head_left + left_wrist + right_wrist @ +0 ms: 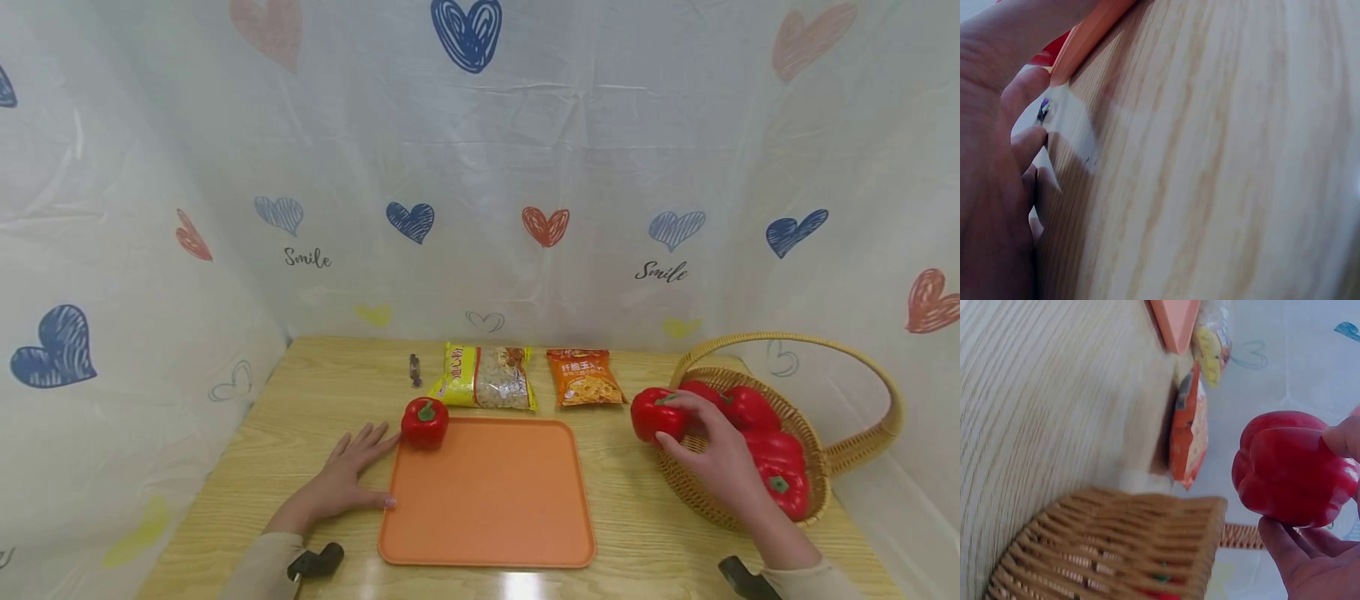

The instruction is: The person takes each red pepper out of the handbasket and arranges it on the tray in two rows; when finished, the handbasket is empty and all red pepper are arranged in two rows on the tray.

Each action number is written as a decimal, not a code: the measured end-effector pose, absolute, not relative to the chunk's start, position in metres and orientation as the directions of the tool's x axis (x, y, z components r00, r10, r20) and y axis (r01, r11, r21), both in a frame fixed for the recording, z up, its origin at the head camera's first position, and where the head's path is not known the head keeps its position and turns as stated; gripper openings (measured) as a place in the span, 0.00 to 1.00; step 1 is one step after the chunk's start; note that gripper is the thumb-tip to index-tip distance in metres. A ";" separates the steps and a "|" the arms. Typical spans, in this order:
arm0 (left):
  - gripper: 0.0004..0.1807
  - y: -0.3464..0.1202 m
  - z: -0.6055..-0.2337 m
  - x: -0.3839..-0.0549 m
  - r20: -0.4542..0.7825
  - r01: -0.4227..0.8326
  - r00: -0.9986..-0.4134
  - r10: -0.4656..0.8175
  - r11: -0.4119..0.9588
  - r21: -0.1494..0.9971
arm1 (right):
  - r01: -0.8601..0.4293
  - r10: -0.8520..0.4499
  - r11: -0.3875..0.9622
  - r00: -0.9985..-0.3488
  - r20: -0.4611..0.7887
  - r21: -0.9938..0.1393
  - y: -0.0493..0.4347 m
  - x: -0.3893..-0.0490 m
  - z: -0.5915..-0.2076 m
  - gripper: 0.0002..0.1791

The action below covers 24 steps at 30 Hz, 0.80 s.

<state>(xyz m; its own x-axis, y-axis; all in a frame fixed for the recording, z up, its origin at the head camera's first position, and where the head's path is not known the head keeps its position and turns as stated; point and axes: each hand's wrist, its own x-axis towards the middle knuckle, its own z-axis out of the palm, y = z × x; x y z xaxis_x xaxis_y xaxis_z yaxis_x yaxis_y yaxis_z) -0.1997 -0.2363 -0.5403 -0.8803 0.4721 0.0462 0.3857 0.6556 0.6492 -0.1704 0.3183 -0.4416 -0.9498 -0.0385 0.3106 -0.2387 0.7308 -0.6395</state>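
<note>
In the head view my right hand (716,454) grips a red bell pepper (654,414) at the left rim of a wicker basket (813,442). The right wrist view shows that bell pepper (1291,469) between thumb and fingers, raised above the table. Several more red peppers (776,450) lie inside the basket. My left hand (341,479) rests with fingers spread at the left edge of an orange tray (487,500), thumb at its rim. Another red bell pepper (424,422) sits on the tray's back left corner, close to the left fingertips.
Behind the tray lie a yellow-and-clear snack bag (487,377) and an orange snack packet (585,377). A small dark object (416,371) lies left of them. The basket's tall handle (862,367) arches up at the right. A heart-printed curtain (480,167) hangs behind the table.
</note>
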 end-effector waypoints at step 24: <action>0.55 -0.237 -0.540 -0.200 0.048 0.388 -0.879 0.474 0.653 0.650 | -0.391 -0.148 0.637 -0.908 0.392 -0.664 0.266 -0.189 -0.472 0.24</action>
<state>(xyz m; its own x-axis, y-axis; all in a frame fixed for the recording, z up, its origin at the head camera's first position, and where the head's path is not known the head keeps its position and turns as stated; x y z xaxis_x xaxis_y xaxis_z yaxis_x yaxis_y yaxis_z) -0.1996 -0.2366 -0.5401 -0.8794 0.4736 0.0484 0.3876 0.6533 0.6504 -0.1892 0.2659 -0.4718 -0.9079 -0.1484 0.3920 -0.3909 0.6374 -0.6641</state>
